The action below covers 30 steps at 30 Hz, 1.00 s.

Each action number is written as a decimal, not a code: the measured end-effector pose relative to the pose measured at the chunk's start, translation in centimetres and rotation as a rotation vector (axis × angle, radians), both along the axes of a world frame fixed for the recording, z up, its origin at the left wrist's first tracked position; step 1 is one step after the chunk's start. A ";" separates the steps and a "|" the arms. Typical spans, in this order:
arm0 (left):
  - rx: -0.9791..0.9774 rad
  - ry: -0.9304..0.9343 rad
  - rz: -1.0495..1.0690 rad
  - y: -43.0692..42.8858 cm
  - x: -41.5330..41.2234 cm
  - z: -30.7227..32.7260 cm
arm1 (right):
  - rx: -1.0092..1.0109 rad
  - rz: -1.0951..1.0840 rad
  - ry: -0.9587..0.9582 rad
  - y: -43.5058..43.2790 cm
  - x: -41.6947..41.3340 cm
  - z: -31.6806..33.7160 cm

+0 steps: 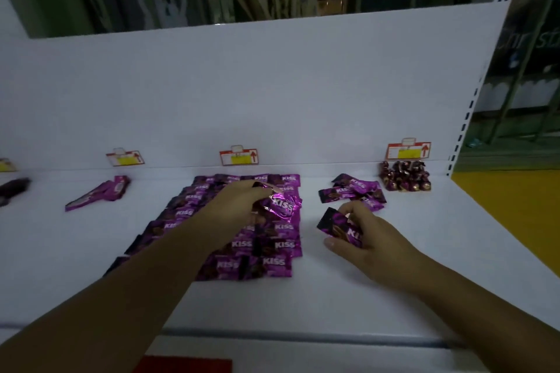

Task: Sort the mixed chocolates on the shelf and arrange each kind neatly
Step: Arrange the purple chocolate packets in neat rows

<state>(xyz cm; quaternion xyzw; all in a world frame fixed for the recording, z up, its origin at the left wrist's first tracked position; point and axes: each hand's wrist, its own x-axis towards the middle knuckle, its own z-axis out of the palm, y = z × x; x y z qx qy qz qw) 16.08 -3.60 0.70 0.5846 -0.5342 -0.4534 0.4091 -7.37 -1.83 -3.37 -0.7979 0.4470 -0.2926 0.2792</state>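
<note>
The left hand (239,200) held a crumpled purple packet (283,206) in its grip over the packet rows (272,251) in the middle of the shelf (333,306). The right hand (363,233) pinched a second packet (336,225) beside a loose heap (354,192); dark, perhaps foil-wrapped, sweets (406,177) sat at the back right corner.

L forearm (136,281) + R forearm (454,297) bare — L grip (239,200), R grip (363,233) bare too

We have bare white shelf deck (303,306) along the whole front, and a wide lane between the flat grid of purple KISS packets (275,244) and the purple pouches (100,192) at left. Right of the grid, our right hand (363,233) (gripping a packet (336,225)) fills the gap before a loose purple heap (354,189); dark foil-wrapped sweets (406,180) crowd the back corner.
</note>
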 end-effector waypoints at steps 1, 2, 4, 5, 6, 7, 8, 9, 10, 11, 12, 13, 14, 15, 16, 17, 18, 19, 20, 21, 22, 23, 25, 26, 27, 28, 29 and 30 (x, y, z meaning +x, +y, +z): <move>-0.022 -0.036 -0.026 0.6 1.1 0.1 | -0.011 0.023 0.010 0.5 1.0 0.2; -0.038 -0.060 -0.043 1.3 2.4 0.3 | -0.018 0.041 0.024 1.0 2.1 0.4; -0.066 -0.072 -0.060 2.8 5.0 0.5 | -0.023 0.066 0.057 1.8 4.4 0.3; -0.073 -0.053 -0.063 3.8 6.3 0.6 | -0.022 0.077 0.067 2.2 5.7 0.2; -0.073 -0.013 -0.058 4.7 7.7 0.6 | -0.033 0.083 0.076 2.6 7.1 0.1; -0.066 0.040 -0.047 5.6 9.2 0.7 | -0.064 0.082 0.083 3.0 8.5 -0.1; -0.058 0.079 -0.032 6.5 10.7 0.6 | -0.114 0.084 0.084 3.4 9.8 -0.4; -0.060 0.093 -0.013 7.5 12.3 0.6 | -0.169 0.095 0.084 3.8 11.1 -0.6; -0.068 0.096 0.012 8.3 13.7 0.5 | -0.213 0.112 0.083 4.2 12.4 -0.9; -0.075 0.099 0.042 9.0 15.1 0.4 | -0.237 0.122 0.082 4.6 13.6 -1.1; -0.082 0.099 0.076 9.6 16.4 0.3 | -0.244 0.120 0.082 5.0 14.7 -1.3; -0.092 0.082 0.108 10.2 17.7 0.1 | -0.238 0.107 0.081 5.5 15.8 -1.4; -0.104 0.051 0.139 10.6 19.0 -0.1 | -0.225 0.080 0.072 6.0 16.7 -1.4; -0.113 0.018 0.167 10.9 20.1 -0.4 | -0.207 0.049 0.055 6.6 17.5 -1.4; -0.117 -0.001 0.191 11.2 21.2 -0.7 | -0.196 0.026 0.038 7.0 18.2 -1.4; -0.116 0.001 0.209 11.4 22.1 -1.1 | -0.206 0.017 0.030 7.4 18.7 -1.5; -0.110 0.009 0.220 11.6 22.9 -1.7 | -0.239 0.019 0.042 7.7 19.2 -1.7; -0.099 0.015 0.222 11.8 23.5 -2.2 | -0.264 0.026 0.058 8.0 19.5 -2.0; -0.085 0.022 0.215 12.0 23.9 -2.7 | -0.273 0.031 0.072 8.3 19.8 -2.3; -0.071 0.031 0.199 12.3 24.2 -3.2 | -0.264 0.029 0.080 8.7 20.1 -2.6; -0.058 0.039 0.177 12.5 24.2 -3.7 | -0.252 0.024 0.091 9.1 20.3 -2.9; -0.050 0.048 0.155 12.6 24.2 -4.1 | -0.248 0.022 0.103 9.4 20.4 -3.3; -0.029 0.106 0.113 12.7 24.1 -4.7 | -0.251 0.020 0.130 9.8 20.4 -3.7; -0.011 0.156 0.095 12.7 24.1 -4.9 | -0.250 0.018 0.136 9.9 20.3 -3.8; 0.005 0.204 0.079 12.5 24.1 -5.0 | -0.249 0.017 0.137 9.9 20.1 -3.9; 0.021 0.230 0.064 12.3 24.2 -5.2 | -0.248 0.018 0.136 9.9 20.0 -4.0; 0.028 0.229 0.045 12.2 24.2 -5.2 | -0.244 0.021 0.130 9.8 19.8 -4.0; 0.025 0.213 0.030 12.2 24.2 -5.4 | -0.240 0.026 0.121 9.8 19.6 -4.0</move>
